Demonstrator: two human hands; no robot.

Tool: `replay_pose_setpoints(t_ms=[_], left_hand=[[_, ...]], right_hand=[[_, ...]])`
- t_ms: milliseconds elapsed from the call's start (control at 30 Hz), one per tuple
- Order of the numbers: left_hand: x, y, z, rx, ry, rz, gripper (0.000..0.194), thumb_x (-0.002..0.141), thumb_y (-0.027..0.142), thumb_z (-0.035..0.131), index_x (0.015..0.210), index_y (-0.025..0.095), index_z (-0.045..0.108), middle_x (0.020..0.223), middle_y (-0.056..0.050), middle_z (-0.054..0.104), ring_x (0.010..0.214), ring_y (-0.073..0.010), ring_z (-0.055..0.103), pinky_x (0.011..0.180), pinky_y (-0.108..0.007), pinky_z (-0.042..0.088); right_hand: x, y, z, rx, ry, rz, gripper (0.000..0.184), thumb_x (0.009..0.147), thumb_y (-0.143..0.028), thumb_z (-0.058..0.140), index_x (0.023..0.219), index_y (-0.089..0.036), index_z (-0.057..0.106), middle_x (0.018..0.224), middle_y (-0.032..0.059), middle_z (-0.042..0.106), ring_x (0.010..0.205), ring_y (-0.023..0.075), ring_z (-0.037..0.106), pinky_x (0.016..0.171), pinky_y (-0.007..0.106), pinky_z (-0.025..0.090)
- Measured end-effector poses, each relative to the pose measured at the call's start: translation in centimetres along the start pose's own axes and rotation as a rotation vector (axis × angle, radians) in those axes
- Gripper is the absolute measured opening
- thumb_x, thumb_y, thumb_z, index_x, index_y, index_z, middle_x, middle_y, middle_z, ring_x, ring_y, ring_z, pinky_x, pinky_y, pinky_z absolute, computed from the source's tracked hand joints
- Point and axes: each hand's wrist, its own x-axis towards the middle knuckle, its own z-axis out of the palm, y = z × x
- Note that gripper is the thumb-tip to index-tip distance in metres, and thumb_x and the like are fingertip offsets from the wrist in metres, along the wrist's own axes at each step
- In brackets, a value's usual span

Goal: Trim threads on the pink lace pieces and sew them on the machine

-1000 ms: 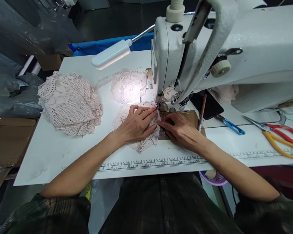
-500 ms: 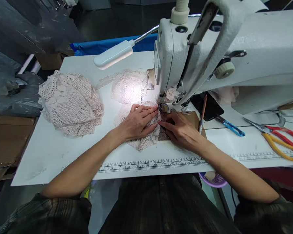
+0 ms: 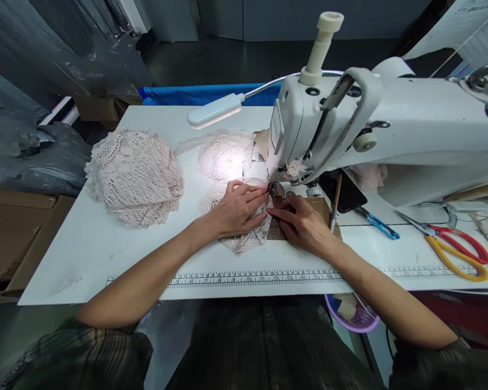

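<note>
Right by the needle end of the sewing machine point(image 3: 296, 127), we've got the lace piece point(image 3: 238, 247) flat on the white table point(image 3: 85, 260), much of it covered by the L hand point(image 3: 241, 210). That hand's palm down, fingers stretched & close together, pressing the lace w/o gripping, tips just beside the presser foot point(image 3: 273, 189). Over to the R hand point(image 3: 301, 223): fingers curled, thumb and index near each other at the lace's edge, prob. touching it, but can't tell if they pinch anything b/c the gap's too small to read. Needle itself hidden, stitch line too. Behind, a second lace piece point(image 3: 223, 157) sits half washed out under the lamp point(image 3: 215, 111); far L, a lace pile point(image 3: 134, 176). R of the hands: brown board point(image 3: 319, 206) partly covered, pencil point(image 3: 336, 195) across a dark slab point(image 3: 352, 196), blue snips point(image 3: 380, 223), red-and-yellow scissors point(image 3: 459, 252). Pinkish cloth point(image 3: 370, 176) half tucked behind the machine arm. Below the table edge, purple basket point(image 3: 360, 326), top cut off from view; machine's R end runs out of frame.
</note>
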Motion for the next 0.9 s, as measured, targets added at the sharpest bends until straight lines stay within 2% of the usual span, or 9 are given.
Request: replay_pose_setpoints(t_ms=[300, 467, 633, 767, 900], left_hand=[[-0.03, -0.12, -0.13, 0.014, -0.012, 0.013, 0.042, 0.098, 0.038, 0.040, 0.129, 0.014, 0.055, 0.142, -0.013, 0.050, 0.122, -0.0279, 0.050, 0.106, -0.053, 0.028], [0.10, 0.12, -0.18, 0.063, -0.004, 0.033, 0.042, 0.097, 0.035, 0.040, 0.126, 0.010, 0.055, 0.132, -0.016, 0.057, 0.115, -0.0287, 0.055, 0.106, -0.057, 0.030], [0.13, -0.12, 0.08, 0.067, 0.020, 0.085, 0.038, 0.096, 0.034, 0.044, 0.123, 0.011, 0.057, 0.132, -0.017, 0.057, 0.118, -0.0305, 0.054, 0.106, -0.063, 0.032], [0.26, -0.27, 0.18, 0.062, 0.010, 0.070, 0.036, 0.095, 0.033, 0.044, 0.123, 0.014, 0.058, 0.132, -0.016, 0.057, 0.119, -0.0309, 0.055, 0.105, -0.067, 0.030], [0.57, -0.31, 0.21, 0.061, 0.001, 0.039, 0.037, 0.096, 0.035, 0.042, 0.123, 0.013, 0.058, 0.133, -0.016, 0.056, 0.118, -0.0312, 0.055, 0.103, -0.066, 0.033]], right_hand=[[-0.15, 0.21, -0.21, 0.044, -0.032, 0.020, 0.032, 0.091, -0.016, 0.049, 0.117, -0.020, 0.068, 0.105, 0.0129, 0.054, 0.097, 0.0244, 0.055, 0.084, 0.043, 0.054], [-0.08, 0.17, -0.23, 0.064, -0.021, 0.037, 0.031, 0.090, -0.016, 0.051, 0.115, -0.021, 0.069, 0.106, 0.0123, 0.054, 0.099, 0.0241, 0.055, 0.087, 0.043, 0.053], [0.33, 0.03, -0.42, 0.066, -0.020, 0.033, 0.032, 0.089, -0.013, 0.049, 0.113, -0.021, 0.070, 0.103, 0.0124, 0.054, 0.097, 0.0240, 0.055, 0.084, 0.043, 0.054], [0.32, 0.17, -0.27, 0.060, -0.013, 0.021, 0.032, 0.089, -0.013, 0.049, 0.113, -0.019, 0.069, 0.101, 0.0130, 0.054, 0.096, 0.0245, 0.054, 0.083, 0.043, 0.054], [0.25, 0.35, -0.03, 0.034, -0.019, 0.029, 0.033, 0.089, -0.013, 0.049, 0.117, -0.016, 0.067, 0.102, 0.0143, 0.054, 0.096, 0.0254, 0.054, 0.081, 0.044, 0.054]])
